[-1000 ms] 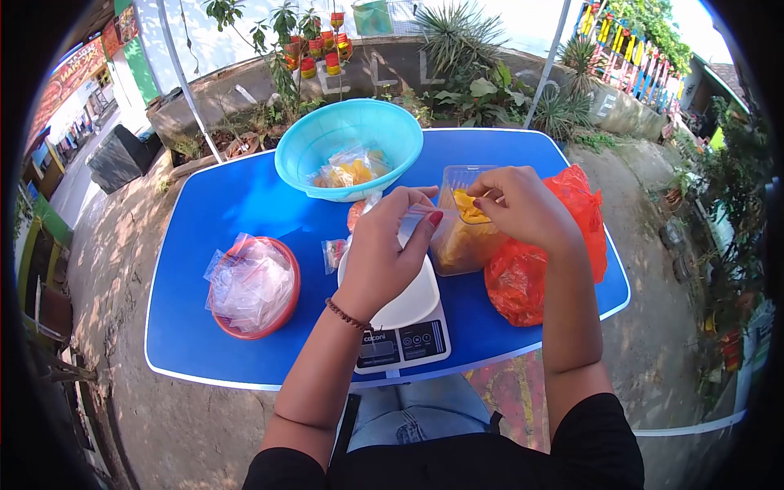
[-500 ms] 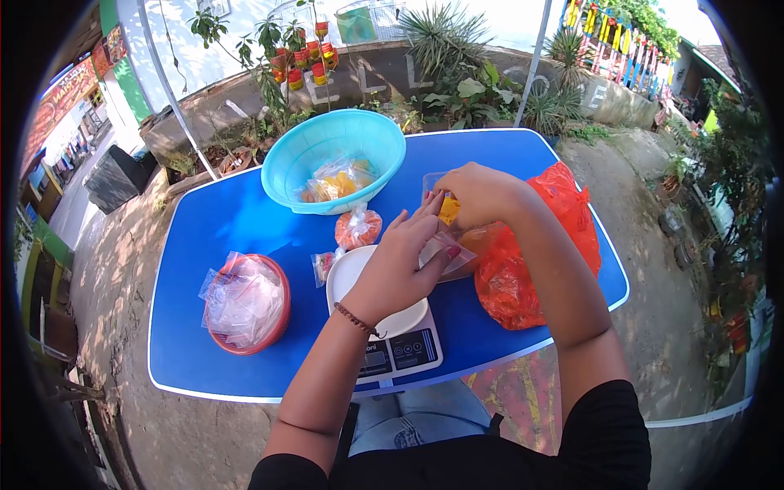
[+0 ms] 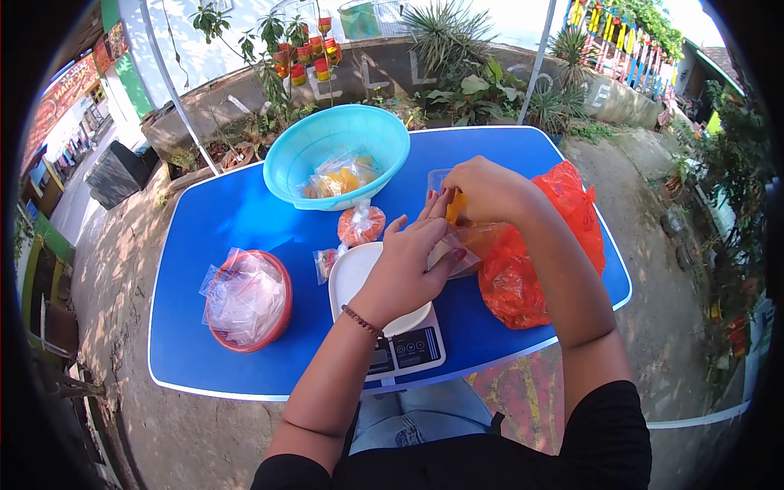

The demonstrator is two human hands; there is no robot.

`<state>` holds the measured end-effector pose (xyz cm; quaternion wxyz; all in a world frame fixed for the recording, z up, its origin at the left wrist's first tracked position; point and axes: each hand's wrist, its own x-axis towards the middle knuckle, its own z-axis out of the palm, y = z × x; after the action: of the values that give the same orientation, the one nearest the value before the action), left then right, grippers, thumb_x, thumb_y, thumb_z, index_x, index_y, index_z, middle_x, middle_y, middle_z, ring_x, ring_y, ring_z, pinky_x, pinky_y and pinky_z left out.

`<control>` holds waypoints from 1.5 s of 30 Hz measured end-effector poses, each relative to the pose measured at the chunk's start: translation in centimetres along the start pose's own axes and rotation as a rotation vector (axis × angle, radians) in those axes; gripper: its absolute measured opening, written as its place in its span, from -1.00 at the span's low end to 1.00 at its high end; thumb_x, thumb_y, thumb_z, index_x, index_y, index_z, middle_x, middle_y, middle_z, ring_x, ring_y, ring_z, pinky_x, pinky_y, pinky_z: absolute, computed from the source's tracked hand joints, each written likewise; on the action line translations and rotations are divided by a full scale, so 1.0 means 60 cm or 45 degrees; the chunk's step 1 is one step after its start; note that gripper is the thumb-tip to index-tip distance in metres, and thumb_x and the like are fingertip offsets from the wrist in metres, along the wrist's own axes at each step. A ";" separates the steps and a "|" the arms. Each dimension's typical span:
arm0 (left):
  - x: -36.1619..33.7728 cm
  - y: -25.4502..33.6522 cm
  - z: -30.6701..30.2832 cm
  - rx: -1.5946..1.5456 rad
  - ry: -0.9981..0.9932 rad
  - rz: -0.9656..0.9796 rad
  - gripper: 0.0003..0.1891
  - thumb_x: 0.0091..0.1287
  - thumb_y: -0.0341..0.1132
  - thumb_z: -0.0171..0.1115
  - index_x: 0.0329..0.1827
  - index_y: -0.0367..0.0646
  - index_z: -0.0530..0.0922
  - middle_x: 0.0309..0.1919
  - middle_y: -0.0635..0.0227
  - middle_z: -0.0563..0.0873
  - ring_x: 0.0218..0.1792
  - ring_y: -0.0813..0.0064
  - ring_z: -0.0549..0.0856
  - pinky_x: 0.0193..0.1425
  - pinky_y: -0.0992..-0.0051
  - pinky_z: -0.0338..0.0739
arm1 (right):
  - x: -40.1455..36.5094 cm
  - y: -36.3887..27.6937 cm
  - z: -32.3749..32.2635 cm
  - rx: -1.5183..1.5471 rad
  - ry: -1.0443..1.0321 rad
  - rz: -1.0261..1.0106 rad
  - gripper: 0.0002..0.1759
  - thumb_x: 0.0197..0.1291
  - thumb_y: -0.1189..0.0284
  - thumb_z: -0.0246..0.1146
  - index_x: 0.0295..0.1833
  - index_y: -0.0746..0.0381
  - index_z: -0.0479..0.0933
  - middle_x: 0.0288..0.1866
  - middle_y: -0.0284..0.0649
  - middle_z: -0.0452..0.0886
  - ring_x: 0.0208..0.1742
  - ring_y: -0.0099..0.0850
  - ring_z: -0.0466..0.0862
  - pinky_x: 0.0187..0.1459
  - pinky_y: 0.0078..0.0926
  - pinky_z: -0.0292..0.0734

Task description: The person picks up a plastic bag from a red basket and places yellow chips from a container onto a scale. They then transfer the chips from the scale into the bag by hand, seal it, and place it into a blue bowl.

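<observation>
My left hand (image 3: 408, 265) is above the scale, its thumb and fingers closed on a small clear plastic bag (image 3: 454, 250). My right hand (image 3: 487, 192) bends down over a clear plastic container (image 3: 437, 176), its fingertips partly hidden. Yellow-orange food pieces (image 3: 459, 204) show at its fingers, beside the left fingertips. More orange contents (image 3: 483, 238) show through the container's side. Beneath my left hand stands a digital kitchen scale (image 3: 418, 347) with a white plate (image 3: 349, 273) on top. A red plastic bag (image 3: 510, 282) lies beside the container, under my right forearm.
On the blue table (image 3: 220, 220), a turquoise basin (image 3: 282, 167) holds filled clear packets. A tied bag of orange contents (image 3: 361, 225) and a small packet (image 3: 326, 263) lie behind the scale. At the left, a red basket (image 3: 286, 314) holds clear plastic bags (image 3: 245, 298).
My right fingers have shifted slightly over the container, and the yellow-orange pieces show at a slightly different place. My left hand keeps its hold on the clear bag. The view has moved a little.
</observation>
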<state>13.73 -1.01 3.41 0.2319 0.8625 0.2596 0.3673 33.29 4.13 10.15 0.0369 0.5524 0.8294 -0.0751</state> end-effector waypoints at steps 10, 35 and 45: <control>-0.001 0.001 -0.001 0.005 -0.033 -0.040 -0.80 0.30 -0.36 0.31 -0.08 -0.18 0.53 0.45 -0.04 0.43 0.56 0.00 0.25 0.45 -0.27 0.13 | -0.016 -0.022 -0.008 0.067 0.019 0.024 -0.49 -0.16 0.48 0.48 0.03 0.24 0.65 -0.01 -0.02 0.70 0.05 -0.03 0.70 0.04 -0.19 0.63; -0.009 0.012 0.008 0.064 0.007 -0.044 -0.82 0.30 -0.40 0.31 -0.09 -0.18 0.53 0.48 -0.05 0.38 0.59 -0.03 0.19 0.51 -0.13 0.10 | -0.035 -0.001 0.002 0.204 0.343 -0.128 -0.71 -0.08 0.57 0.43 -0.14 0.34 0.70 -0.19 0.01 0.72 -0.12 -0.07 0.74 -0.05 -0.28 0.64; -0.041 -0.002 -0.019 -0.317 0.180 -0.067 -0.90 0.34 -0.43 0.34 -0.17 -0.19 0.58 0.44 -0.03 0.47 0.57 0.03 0.25 0.58 0.12 0.14 | -0.066 -0.003 -0.018 0.291 0.543 -0.066 -0.74 0.01 0.60 0.38 -0.12 0.38 0.69 -0.25 0.03 0.73 -0.23 -0.12 0.75 -0.14 -0.32 0.65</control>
<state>11.37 -2.20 2.83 0.3278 0.7920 0.2502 0.4502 34.67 0.65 11.77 -0.2036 0.5351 0.8183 -0.0511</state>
